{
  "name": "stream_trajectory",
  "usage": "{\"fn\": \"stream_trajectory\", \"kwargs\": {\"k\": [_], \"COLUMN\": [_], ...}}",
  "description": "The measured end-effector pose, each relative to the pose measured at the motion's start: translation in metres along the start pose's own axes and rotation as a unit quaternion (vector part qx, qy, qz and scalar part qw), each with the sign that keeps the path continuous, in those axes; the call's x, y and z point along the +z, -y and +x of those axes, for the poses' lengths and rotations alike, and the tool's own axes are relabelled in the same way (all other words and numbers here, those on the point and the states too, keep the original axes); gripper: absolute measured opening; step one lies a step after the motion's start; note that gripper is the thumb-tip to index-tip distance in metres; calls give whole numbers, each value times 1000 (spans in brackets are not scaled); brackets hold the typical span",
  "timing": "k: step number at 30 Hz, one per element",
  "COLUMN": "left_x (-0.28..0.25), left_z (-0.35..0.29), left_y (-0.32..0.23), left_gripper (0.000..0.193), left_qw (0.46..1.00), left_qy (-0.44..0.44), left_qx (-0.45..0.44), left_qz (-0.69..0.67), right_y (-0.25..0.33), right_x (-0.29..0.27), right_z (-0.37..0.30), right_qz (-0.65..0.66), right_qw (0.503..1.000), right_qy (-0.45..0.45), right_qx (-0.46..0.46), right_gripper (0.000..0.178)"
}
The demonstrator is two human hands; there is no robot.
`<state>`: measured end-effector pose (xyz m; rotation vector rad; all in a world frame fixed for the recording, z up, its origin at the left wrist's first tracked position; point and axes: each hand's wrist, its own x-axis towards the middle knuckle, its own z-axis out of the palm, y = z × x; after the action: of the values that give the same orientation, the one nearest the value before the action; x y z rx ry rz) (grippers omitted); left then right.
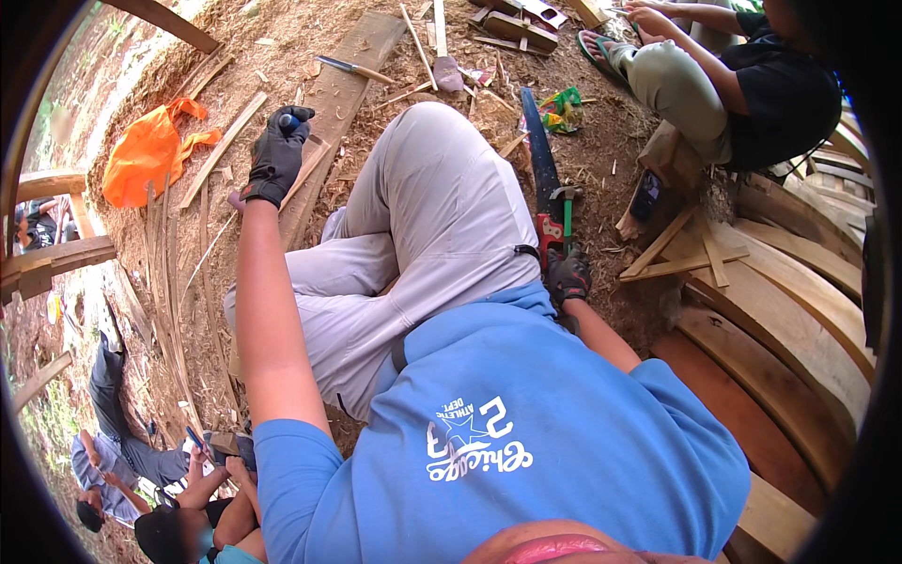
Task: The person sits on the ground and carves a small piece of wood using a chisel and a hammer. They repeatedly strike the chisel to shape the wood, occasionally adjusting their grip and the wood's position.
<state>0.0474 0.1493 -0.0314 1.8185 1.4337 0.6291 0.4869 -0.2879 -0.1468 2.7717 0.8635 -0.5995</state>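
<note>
Seated on sawdust-strewn ground, knees up in pale grey trousers [442, 216], blue shirt filling the lower frame. Left hand [275, 160], in a black glove, stretched out to the left and closed around a small dark-blue object [289, 120] poking out above the fist; what that object is cannot be told. Just under that hand, a thin wooden slat [305, 169], lying on a long plank [334, 103] that runs up toward the top of the view. Right hand [568, 275], also gloved in black with red trim, down beside the right thigh, fingers curled; seems to rest at the handle end of a hand saw [542, 160] whose dark blade points away up the ground. Whether the grip is actually closed on the handle cannot be told. Hammer [567, 202] with a green shaft right beside the saw, just above that hand. Orange plastic bag [146, 155] crumpled at the left, well apart from the left hand. Knife [352, 68] lying on the plank farther up. Curved wooden boards [799, 310] stacked at the right. Another person [723, 85] seated at upper right in dark top and sandals; more people at lower left.
</note>
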Motion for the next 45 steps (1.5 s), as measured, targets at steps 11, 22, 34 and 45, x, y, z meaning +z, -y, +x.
{"fn": "stream_trajectory", "kwargs": {"k": [11, 22, 34, 45], "left_x": [-30, -20, -24, -13], "left_z": [-21, 10, 12, 10], "left_y": [-30, -10, -27, -4], "left_gripper": [22, 16, 26, 10], "left_qw": [993, 992, 994, 995], "left_qy": [-13, 47, 74, 47], "left_qx": [-117, -89, -77, -62], "left_qz": [-14, -78, -4, -68], "right_y": [-6, -18, 237, 354], "right_x": [-35, -110, -278, -258], "right_z": [49, 73, -75, -116], "right_qz": [-106, -43, 380, 264], "right_qw": [984, 987, 850, 782], "right_qy": [109, -57, 134, 43], "right_qx": [-94, -143, -339, -562], "right_gripper": [44, 48, 24, 24]}}
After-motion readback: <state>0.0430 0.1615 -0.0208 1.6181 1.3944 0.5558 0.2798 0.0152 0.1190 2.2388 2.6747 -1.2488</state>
